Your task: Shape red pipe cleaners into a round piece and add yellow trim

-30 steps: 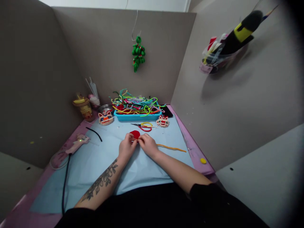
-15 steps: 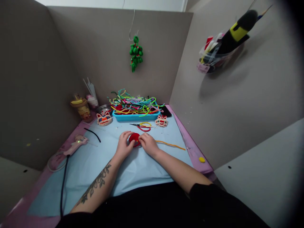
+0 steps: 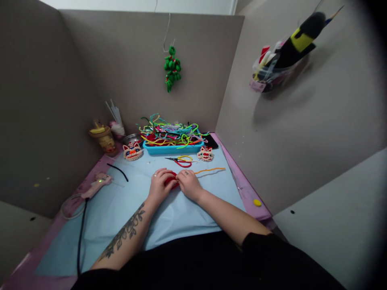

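A round red fuzzy piece [image 3: 171, 182] is held low over the blue cloth, partly covered by fingers. My left hand [image 3: 161, 183] is closed on its left side, thumb in front and fingers behind. At its right edge, my right hand [image 3: 188, 183] pinches with thumb and forefinger. An orange pipe cleaner [image 3: 211, 170] runs out from behind my right hand toward the right; its near end is hidden by the fingers. Just beyond my hands lie scissors [image 3: 181, 162] with one yellow and one red handle.
Behind stands a blue tray [image 3: 173, 150] heaped with pipe cleaners, between two lion-face pieces [image 3: 132, 152] [image 3: 205, 154]. A pink glue gun [image 3: 96, 184] and its cord lie left, near a black pipe cleaner [image 3: 118, 171]. A cup [image 3: 105, 141] stands back left; partitions [image 3: 145, 60] enclose the table.
The red piece has tilted and shows less of its face. My left fingers have come further over it. The orange pipe cleaner's free end has swung away from me and shifted left.
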### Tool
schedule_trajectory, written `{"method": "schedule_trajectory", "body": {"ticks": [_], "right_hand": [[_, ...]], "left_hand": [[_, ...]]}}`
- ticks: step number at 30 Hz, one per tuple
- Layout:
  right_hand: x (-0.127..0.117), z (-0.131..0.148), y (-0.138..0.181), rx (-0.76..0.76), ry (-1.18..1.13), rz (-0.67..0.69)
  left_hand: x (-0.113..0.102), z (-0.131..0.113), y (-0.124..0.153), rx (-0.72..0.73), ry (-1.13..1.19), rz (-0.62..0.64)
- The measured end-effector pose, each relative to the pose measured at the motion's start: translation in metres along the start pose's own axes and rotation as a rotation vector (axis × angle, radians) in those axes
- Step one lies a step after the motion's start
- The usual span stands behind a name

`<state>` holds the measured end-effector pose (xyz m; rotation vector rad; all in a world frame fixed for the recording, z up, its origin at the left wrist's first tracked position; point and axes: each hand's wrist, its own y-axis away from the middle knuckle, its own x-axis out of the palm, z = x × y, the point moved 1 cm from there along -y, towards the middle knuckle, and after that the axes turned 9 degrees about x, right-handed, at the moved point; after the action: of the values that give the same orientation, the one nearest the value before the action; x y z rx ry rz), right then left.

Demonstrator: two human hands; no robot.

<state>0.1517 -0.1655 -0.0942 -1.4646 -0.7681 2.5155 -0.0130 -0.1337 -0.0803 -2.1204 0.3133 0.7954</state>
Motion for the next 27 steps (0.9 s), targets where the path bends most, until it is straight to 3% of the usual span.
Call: {"method": "schedule_trajectory", "body": {"ticks": [8, 16, 24, 27], "right_hand": [[-0.001, 0.005, 0.003, -0.030, 0.052, 0.004], [-0.001, -0.006, -0.003, 0.109, -0.014, -0.070], [0.005, -0.007, -0.002, 0.137, -0.134, -0.048], [0.007, -0.006, -0.002, 0.131, -0.216, -0.023]], "left_hand": [[0.004, -0.005, -0.003, -0.118, 0.169, -0.055], [0.001, -0.004, 0.000, -0.317, 0.108, -0.237], [0.006, -0.009, 0.000, -0.591, 0.377, -0.116], [0.005, -0.014, -0.002, -0.613, 0.473, -0.091]]}}
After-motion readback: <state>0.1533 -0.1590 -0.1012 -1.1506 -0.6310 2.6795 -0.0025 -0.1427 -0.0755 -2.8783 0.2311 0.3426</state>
